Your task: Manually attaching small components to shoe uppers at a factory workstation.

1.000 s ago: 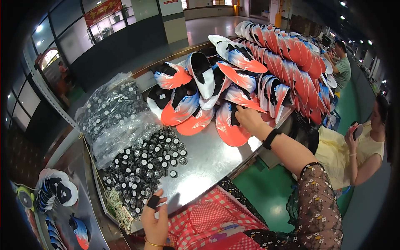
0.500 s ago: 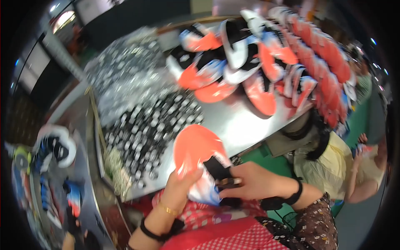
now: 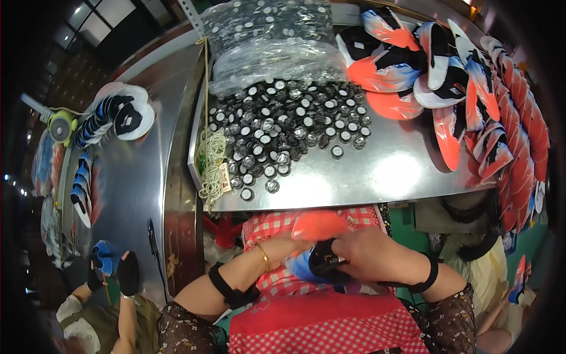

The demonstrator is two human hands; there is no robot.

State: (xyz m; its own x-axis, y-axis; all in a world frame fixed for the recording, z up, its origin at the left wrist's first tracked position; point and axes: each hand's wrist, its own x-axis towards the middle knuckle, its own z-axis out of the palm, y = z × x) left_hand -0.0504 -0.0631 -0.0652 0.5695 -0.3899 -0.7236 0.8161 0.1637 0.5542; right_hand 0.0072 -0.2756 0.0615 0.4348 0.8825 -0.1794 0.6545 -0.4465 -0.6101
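Low over my lap, in front of the red checked apron [image 3: 327, 321], I hold a shoe upper [image 3: 318, 225] with an orange toe, blue sides and a black collar. My left hand [image 3: 283, 248] grips its side, fingers closed around the edge. On the black collar, my right hand [image 3: 365, 253] is closed, with a small dark piece at its fingertips that I cannot make out. Just ahead on the metal table [image 3: 377, 189], many small round black pieces [image 3: 289, 127] with white or clear tops lie in a heap.
Clear plastic bags [image 3: 277, 59] of round pieces lie behind the heap. Similar uppers [image 3: 395, 76] are piled far right, beside overlapping rows [image 3: 519, 130]. A cord bundle [image 3: 212, 165] hangs at the left edge. Gloved co-worker hands [image 3: 127, 271] work at the left table; another person [image 3: 513, 312] sits right.
My view has swung, so the table looks more level. The upper has come from over the table edge down to my lap, its toe tipped over. Both hands keep hold.
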